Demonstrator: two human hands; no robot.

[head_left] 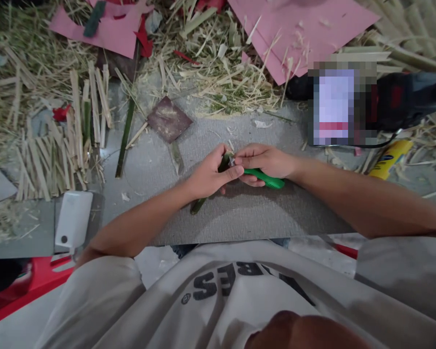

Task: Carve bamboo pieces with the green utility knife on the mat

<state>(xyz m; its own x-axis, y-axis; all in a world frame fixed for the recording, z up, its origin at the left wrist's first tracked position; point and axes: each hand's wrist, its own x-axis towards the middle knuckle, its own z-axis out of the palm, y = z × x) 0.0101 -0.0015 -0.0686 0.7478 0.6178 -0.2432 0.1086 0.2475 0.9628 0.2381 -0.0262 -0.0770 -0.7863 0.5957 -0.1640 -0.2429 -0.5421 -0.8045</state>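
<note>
A bamboo strip (199,206) is pinched by the left hand (217,173), a green utility knife (272,181) by the right hand (268,162); beyond, shavings (232,85) are partly covered by pink paper (305,29).

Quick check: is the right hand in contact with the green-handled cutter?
Touching. The head view shows the right hand gripping the green-handled cutter, with fingers on both sides of the handle.

I'm losing the middle of the green strip (199,205) behind the left hand (218,170) and part of the green cutter (269,180) behind the right hand (263,162); a pale screen (336,99) is blurring into blocks.
</note>
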